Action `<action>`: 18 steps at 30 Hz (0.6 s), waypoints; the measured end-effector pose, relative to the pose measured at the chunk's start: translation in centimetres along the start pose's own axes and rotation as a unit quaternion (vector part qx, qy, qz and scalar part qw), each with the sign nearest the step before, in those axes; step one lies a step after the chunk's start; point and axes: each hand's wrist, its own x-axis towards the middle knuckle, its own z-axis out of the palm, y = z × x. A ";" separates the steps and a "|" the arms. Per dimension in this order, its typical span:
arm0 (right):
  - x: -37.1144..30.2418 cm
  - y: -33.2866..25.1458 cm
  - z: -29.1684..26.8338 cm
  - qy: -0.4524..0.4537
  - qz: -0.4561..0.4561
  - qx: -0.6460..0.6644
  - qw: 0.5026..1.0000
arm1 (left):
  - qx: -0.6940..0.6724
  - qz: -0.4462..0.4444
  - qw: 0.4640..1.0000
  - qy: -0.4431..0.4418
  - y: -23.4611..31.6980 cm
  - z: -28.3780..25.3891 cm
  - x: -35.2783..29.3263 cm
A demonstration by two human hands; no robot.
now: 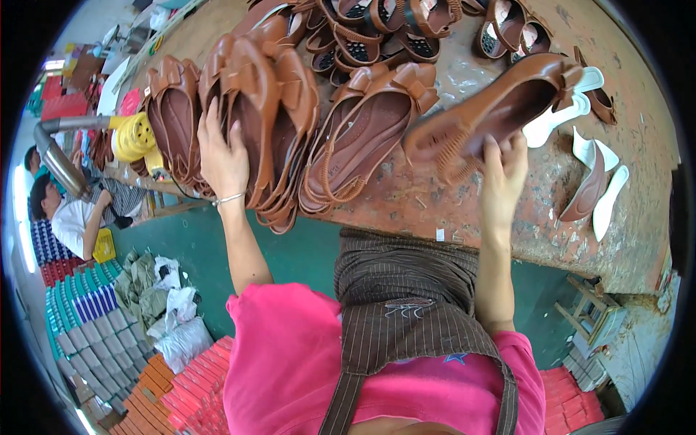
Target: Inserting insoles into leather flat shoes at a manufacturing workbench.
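Observation:
My right hand (502,177) grips the heel end of a brown flat shoe with a bow (507,101) and holds it over the worn workbench (507,225). My left hand (221,156) rests flat, fingers spread, on a stack of brown bow shoes (264,109) that leans at the bench's near edge. Between the two hands lies another pair of brown bow shoes (366,134), its soles toward the bench.
More brown sandals (377,32) are piled at the back of the bench. White shoe forms and a brown piece (591,185) lie at the right. A seated person (72,217) is at the left, by a yellow part on a metal pipe (134,136). Stacked boxes (181,391) cover the floor.

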 end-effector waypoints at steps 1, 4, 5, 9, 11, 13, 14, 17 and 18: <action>1.0 0.3 1.0 0.016 -0.031 0.002 0.999 | -0.010 -0.023 1.000 0.010 0.1 -0.3 0.3; 0.7 0.7 5.4 0.027 -0.135 -0.197 0.971 | -0.004 -0.042 0.998 0.039 0.4 0.1 0.5; 0.1 0.9 6.2 0.000 -0.088 -0.206 0.975 | 0.005 -0.051 0.998 0.046 0.5 0.0 0.6; -2.0 1.5 6.0 -0.084 -0.056 -0.189 0.977 | -0.031 -0.065 0.997 -0.010 1.4 -0.7 0.5; -2.9 0.6 6.1 -0.124 0.084 -0.153 0.977 | -0.016 -0.064 0.997 -0.035 0.8 -1.4 0.4; -3.0 0.9 5.5 -0.099 0.054 -0.151 0.982 | -0.038 -0.056 0.996 -0.062 1.3 -1.7 0.5; -3.3 1.2 5.5 -0.104 0.027 -0.163 0.981 | -0.034 -0.050 0.997 -0.054 1.7 -2.2 0.4; -4.1 1.2 5.9 -0.121 0.005 -0.178 0.977 | 0.017 -0.019 1.000 -0.005 5.8 -3.7 -0.6; -4.1 1.8 5.5 -0.124 0.018 -0.195 0.973 | -0.020 0.021 1.000 0.010 8.0 -3.1 -1.0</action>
